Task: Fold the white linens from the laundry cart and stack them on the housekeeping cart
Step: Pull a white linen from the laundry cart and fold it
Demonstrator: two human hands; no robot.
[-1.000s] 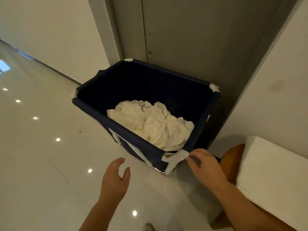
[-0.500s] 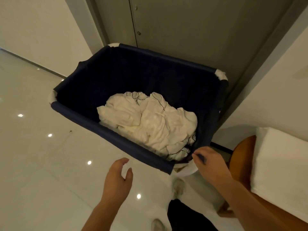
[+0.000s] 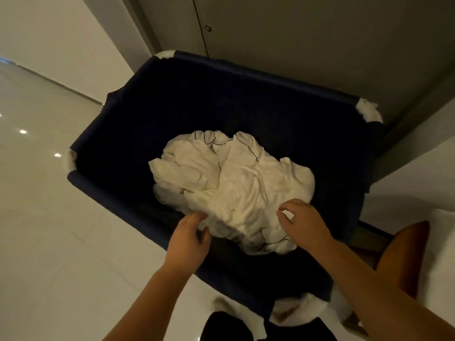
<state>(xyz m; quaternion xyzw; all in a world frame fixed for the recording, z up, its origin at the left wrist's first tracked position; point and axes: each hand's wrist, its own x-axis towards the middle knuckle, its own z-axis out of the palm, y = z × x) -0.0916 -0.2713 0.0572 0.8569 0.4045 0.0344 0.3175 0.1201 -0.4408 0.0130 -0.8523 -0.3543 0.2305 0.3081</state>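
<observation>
Head view, looking down into the laundry cart (image 3: 246,102): navy fabric walls, white caps at the corners (image 3: 368,113), standing on a glossy pale floor (image 3: 49,242) in front of a grey door (image 3: 295,33).

White linens (image 3: 236,188): one crumpled heap on the cart bottom, unfolded, thin black piping (image 3: 248,148) along some edges. The heap sits toward the near-right of the bin.

Left hand (image 3: 188,238): reaches over the near rim, fingers loosely curled, thumb tip (image 3: 199,215) at the near-left edge of the heap. Contact is likely; whether cloth is actually gripped, cannot tell.

Right hand (image 3: 306,223): over the near-right part of the heap, palm down, fingers (image 3: 280,212) bent with thumb and forefinger close together. Cloth shows in the small gap; a hold cannot be confirmed.

The heap lies directly ahead of and between both hands.

At the right edge there is a brown wooden edge (image 3: 403,254) with white cloth (image 3: 443,242) beside it.
</observation>
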